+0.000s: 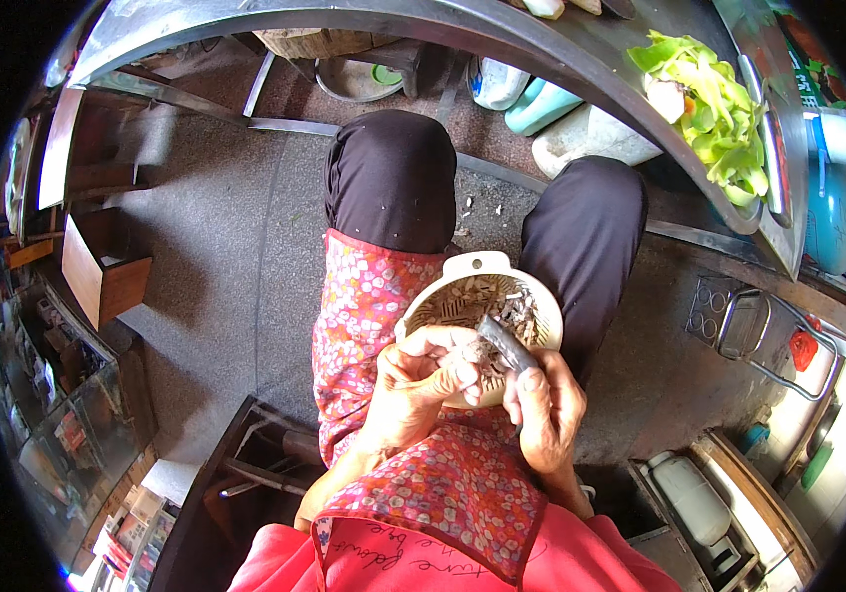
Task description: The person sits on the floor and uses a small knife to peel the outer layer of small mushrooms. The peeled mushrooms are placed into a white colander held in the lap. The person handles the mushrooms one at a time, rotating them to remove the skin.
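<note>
A cream plastic colander [551, 296] rests on the person's lap between the thighs, with brown and whitish scraps [515, 303] inside. Over its near part, my left hand [419, 374] pinches a small, rough brown-grey piece [483, 354] between thumb and fingers. My right hand [547, 403] grips a dark tool with a broad grey blade [504, 342], which lies against or just above that piece. The tool's exact kind cannot be told. A floral apron [386, 296] covers one thigh and the lap under the colander.
A metal counter [467, 26] curves across the top, with green vegetable peelings [719, 111] at its right. Plastic jugs [541, 103] and a pale sack [589, 140] stand beneath. An open wooden box [104, 270] is at left, a dark wooden stool or chair [245, 473] at lower left. Small white bits [468, 201] lie on the floor.
</note>
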Available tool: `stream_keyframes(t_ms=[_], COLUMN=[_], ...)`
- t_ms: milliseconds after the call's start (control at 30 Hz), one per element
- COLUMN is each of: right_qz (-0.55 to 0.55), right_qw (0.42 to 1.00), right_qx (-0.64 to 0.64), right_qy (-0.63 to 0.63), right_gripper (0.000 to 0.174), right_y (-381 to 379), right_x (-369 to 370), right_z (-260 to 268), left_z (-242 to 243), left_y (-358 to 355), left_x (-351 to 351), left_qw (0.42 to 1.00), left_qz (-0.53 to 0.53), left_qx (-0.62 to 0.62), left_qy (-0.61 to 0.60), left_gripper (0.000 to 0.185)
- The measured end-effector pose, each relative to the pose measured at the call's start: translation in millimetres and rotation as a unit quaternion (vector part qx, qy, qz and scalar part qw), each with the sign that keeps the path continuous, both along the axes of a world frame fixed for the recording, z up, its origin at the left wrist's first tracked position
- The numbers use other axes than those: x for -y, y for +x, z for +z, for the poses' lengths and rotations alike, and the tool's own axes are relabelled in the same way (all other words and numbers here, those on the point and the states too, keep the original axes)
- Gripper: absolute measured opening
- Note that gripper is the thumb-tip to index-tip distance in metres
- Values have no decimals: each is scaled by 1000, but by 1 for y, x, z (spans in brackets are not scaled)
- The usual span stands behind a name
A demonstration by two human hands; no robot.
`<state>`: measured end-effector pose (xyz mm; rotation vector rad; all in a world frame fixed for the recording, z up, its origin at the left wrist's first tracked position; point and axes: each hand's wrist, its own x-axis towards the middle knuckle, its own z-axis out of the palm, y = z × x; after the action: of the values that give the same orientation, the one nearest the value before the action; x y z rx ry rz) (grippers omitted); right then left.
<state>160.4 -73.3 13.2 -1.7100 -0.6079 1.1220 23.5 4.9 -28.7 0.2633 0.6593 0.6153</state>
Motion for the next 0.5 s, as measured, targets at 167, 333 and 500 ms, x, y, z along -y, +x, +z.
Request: stream_keyframes(t_ms=[167, 333, 500], right_qz=[57, 100, 98], right_qw=[996, 985, 975], right_qx=[63, 141, 192], right_qy=[1, 15, 58], right_gripper=[21, 19, 18], right_y=[-3, -5, -8], right_x=[1, -2, 5], right_z=[11, 12, 3], left_z=[1, 3, 9], left_y=[-2, -3, -8], left_x=[-1, -3, -5], left_qw=[1000, 999, 999], left_qz=[4, -5, -18], left_qx=[12, 13, 19], left_qy=[4, 50, 30], left_gripper=[27, 24, 21])
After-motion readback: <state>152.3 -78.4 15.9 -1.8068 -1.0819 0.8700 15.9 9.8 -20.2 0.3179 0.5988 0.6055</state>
